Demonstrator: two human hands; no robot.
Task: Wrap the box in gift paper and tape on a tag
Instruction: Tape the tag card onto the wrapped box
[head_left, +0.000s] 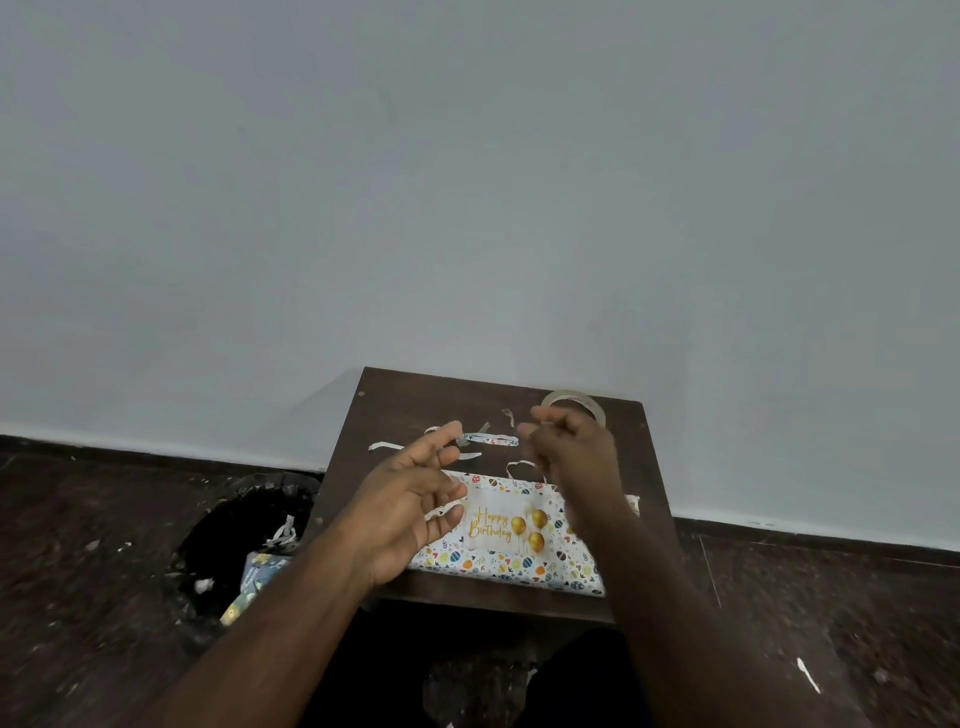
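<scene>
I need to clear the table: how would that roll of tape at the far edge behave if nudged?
The tape roll lies flat on its side on the table, so it would probably slide, not roll. It looks like a thin, hollow ring, so likely light. Near the far edge, a firm push might send it off.

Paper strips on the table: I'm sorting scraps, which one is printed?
The straight strip at the back, between both hands; it shows coloured pattern, the other curled strips look plain white.
</scene>
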